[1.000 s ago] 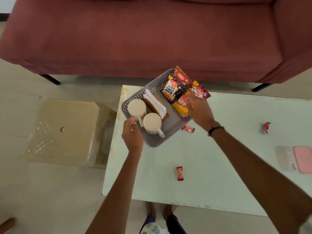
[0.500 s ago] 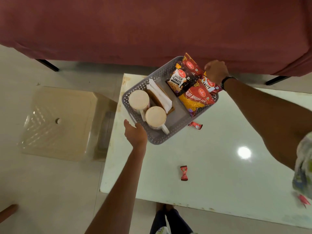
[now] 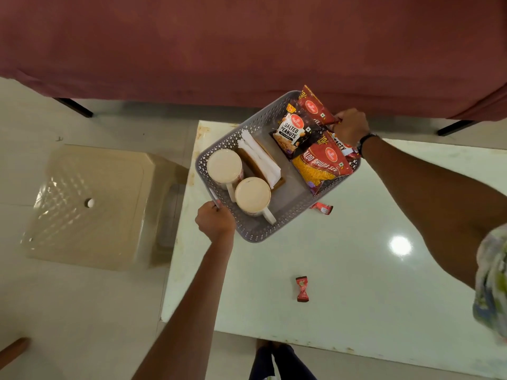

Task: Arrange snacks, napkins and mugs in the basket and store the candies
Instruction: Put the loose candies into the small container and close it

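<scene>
A grey perforated basket [image 3: 255, 231] sits at the far left corner of the pale table [image 3: 356, 270]. It holds two cream mugs [image 3: 225, 167] [image 3: 253, 195], a stack of white napkins [image 3: 260, 160] and several snack packets [image 3: 321, 167]. My left hand [image 3: 215, 222] grips the basket's near left rim. My right hand [image 3: 351, 126] grips its far right end, beside the packets. One red wrapped candy [image 3: 321, 207] lies on the table against the basket's right side. A second red candy [image 3: 302, 288] lies alone nearer to me.
A dark red sofa [image 3: 247, 45] runs across the far side, close to the table's back edge. A beige plastic stool [image 3: 98, 207] stands on the floor left of the table. My feet [image 3: 277, 357] show below the table's near edge.
My right hand left the snack packets and moved to the basket's far right end, closing on it. My left hand closed on the near left rim. The camera came closer.
</scene>
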### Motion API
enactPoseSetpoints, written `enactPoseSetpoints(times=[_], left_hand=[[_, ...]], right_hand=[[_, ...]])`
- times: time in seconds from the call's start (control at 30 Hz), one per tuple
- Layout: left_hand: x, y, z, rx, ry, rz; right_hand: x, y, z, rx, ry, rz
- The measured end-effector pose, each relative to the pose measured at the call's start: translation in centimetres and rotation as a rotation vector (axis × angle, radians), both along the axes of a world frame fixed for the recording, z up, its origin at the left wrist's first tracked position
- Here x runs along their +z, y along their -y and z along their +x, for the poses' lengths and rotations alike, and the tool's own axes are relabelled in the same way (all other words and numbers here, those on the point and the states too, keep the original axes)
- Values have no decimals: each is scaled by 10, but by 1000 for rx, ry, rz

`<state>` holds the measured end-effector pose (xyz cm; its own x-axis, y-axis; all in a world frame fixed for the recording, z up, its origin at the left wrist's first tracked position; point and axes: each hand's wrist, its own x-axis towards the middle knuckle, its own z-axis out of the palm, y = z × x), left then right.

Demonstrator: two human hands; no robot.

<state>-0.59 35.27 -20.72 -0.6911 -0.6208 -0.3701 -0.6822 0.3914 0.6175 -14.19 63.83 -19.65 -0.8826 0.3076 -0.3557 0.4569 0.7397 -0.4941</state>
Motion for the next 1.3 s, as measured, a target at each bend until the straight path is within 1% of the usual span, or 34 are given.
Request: enactPoseSetpoints(times=[0.07, 0.17, 0.27, 0.37, 0.57, 0.67, 0.73, 0.87, 1.03, 1.3], left_hand=[[0, 1, -2, 0, 0, -2], [4, 1, -1, -53, -4, -26], [16, 1, -2, -83, 6, -23], [34, -4, 0, -97, -25, -3], [71, -30, 22, -220, -61, 12], [82, -52, 42, -303, -35, 25], [87, -71, 58, -320, -5, 48], [83, -111, 93, -362, 39, 93], [65, -156, 128, -446, 87, 69], [45, -201, 156, -438, 137, 51]], right_hand=[[-2, -2, 5, -32, -26, 11], [2, -9, 16, -78, -90, 13], [17, -20, 31, -115, -129, 2], [33, -33, 56, -142, -155, -14], [56, -68, 140, -293, -156, 7], [63, -92, 187, -401, -123, -19], [66, -110, 218, -445, -103, -24], [59, -150, 274, -517, -67, 4], [34, -198, 328, -578, -58, -53], [12, -234, 363, -556, -48, -78]])
